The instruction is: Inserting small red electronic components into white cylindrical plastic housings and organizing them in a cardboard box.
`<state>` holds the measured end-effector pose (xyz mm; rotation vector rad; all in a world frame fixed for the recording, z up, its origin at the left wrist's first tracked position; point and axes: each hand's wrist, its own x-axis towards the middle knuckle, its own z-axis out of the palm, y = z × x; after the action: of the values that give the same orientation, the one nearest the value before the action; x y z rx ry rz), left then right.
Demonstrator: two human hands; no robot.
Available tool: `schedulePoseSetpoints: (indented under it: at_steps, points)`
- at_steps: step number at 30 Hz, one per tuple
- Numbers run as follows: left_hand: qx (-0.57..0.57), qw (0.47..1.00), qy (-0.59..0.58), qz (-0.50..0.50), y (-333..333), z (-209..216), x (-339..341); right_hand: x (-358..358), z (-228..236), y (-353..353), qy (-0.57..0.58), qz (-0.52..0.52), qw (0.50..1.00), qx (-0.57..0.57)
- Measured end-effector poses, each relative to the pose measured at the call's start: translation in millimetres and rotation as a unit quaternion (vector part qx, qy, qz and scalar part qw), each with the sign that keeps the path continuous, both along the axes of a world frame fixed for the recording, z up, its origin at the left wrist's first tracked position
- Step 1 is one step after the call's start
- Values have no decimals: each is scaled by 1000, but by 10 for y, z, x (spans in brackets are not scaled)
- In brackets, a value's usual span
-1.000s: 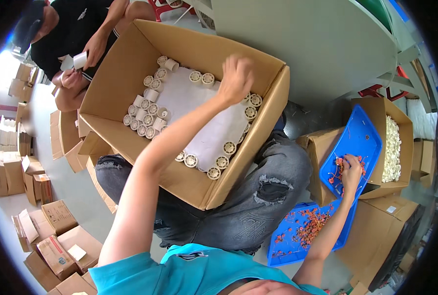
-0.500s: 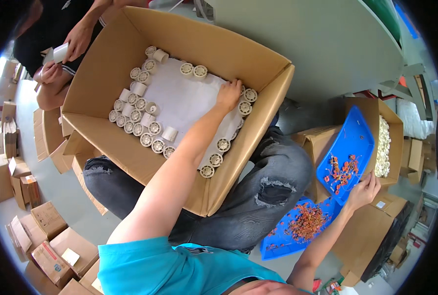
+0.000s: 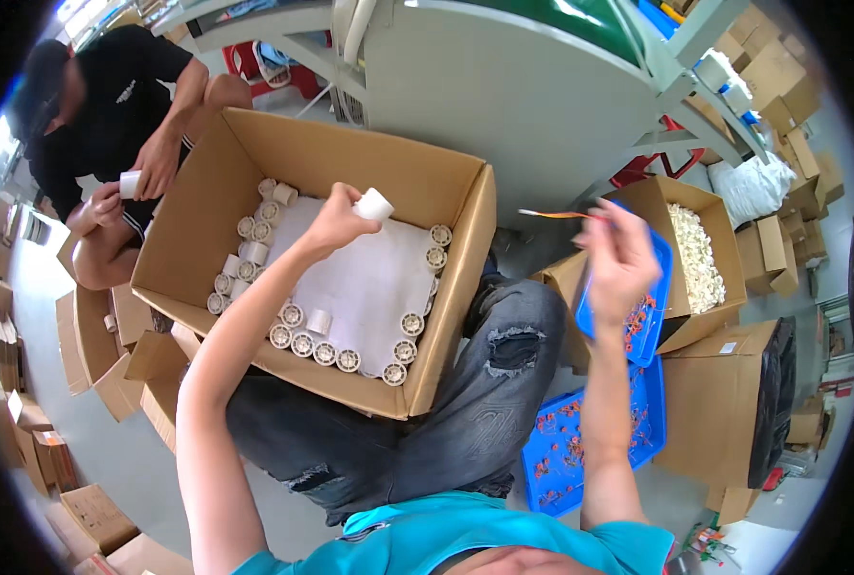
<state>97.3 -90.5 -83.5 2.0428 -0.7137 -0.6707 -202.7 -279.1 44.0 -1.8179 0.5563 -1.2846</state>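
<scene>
My left hand point(image 3: 336, 218) grips a white plastic cylinder point(image 3: 374, 204) above the large open cardboard box point(image 3: 350, 149) on my lap. Inside that box, more cylinders with slotted, spoked ends point(image 3: 324, 354) stand or lie along the sides, on a white sheet point(image 3: 355, 287). My right hand point(image 3: 621, 259) is raised to the right of the box, fingertips pinching a thin wire lead point(image 3: 553, 214) with orange and white strands. Below that hand is a blue tray point(image 3: 661, 278) with small red-orange wired parts, and a second blue tray point(image 3: 551, 479) holds more of them.
A carton point(image 3: 642, 206) of small cream-coloured pieces stands at the right. A co-worker point(image 3: 125, 96) sits at the upper left, holding a white cylinder point(image 3: 131, 184). A grey machine panel point(image 3: 503, 96) rises behind the box. Several cartons point(image 3: 91, 517) stack at the lower left.
My left hand has come up from the box's right corner with a white cylinder in it. My right hand has lifted off the upper blue tray holding a wire lead. The view has shifted.
</scene>
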Motion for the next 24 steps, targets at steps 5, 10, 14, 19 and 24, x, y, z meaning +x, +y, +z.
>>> schedulePoseSetpoints:
  at_steps: [5, 10, 14, 19, 24]
  points:
    - [-305, 924, 228, 29, 635, 1136, -540, 901, 94, 590, 136, 203, 970, -17]
    - [-341, 931, 96, 84, 1115, 1208, -757, 1205, -40, 957, 151, 342, 914, 159]
    - [-230, 944, -171, -164, 1104, 1129, -821, 1092, -88, 968, 132, 462, 822, 307]
    - [-108, 983, -22, -150, 1112, 1168, -951, 1100, -139, 919, 147, 440, 824, 326]
    - [-173, 967, 87, -163, 1160, 1272, -956, 1112, -341, 928, 146, 353, 909, 169]
